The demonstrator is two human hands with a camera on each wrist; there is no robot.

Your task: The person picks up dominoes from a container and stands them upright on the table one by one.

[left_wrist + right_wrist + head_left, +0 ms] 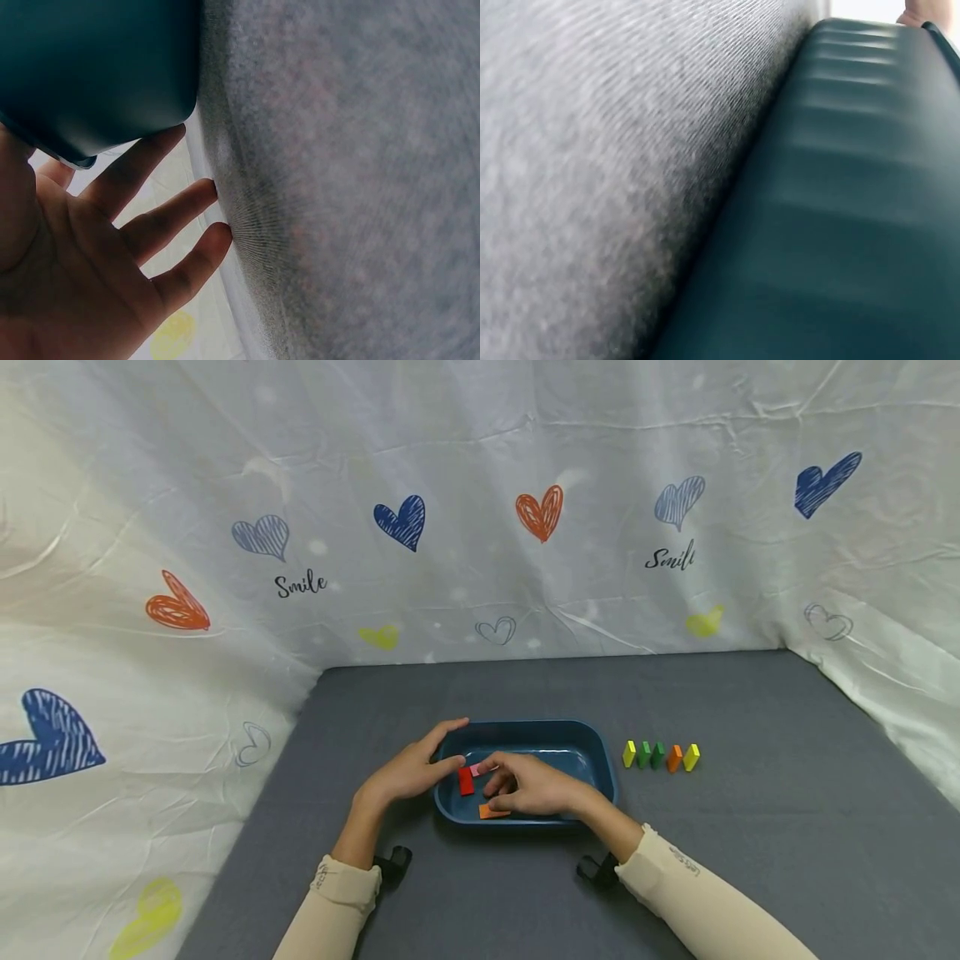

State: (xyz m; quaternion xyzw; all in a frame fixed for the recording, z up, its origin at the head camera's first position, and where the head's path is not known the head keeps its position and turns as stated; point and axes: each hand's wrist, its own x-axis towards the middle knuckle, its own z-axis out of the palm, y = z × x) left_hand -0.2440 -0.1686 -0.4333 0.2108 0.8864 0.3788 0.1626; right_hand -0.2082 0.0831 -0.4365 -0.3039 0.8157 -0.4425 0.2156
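Observation:
A dark blue tray [540, 727] sits on the grey table. My left hand [408, 770] holds its left end, thumb over the rim and index finger at the far corner. In the left wrist view, the other fingers [169, 217] spread along the outside and below the tray wall. My right hand [536, 787] reaches down inside the tray, fingers loosely bent and thumb apart from the index finger. Its thumb is right at an orange block [486, 812]. Beside its fingertips lie a red block [466, 782] and a partly hidden pink block [475, 770].
Right of the tray, several small blocks stand upright in a row: a yellow block [629, 753], green ones, an orange block [674, 758] and another yellow block [692, 757]. A white curtain [465, 435] with printed hearts hangs behind the table and along its sides.

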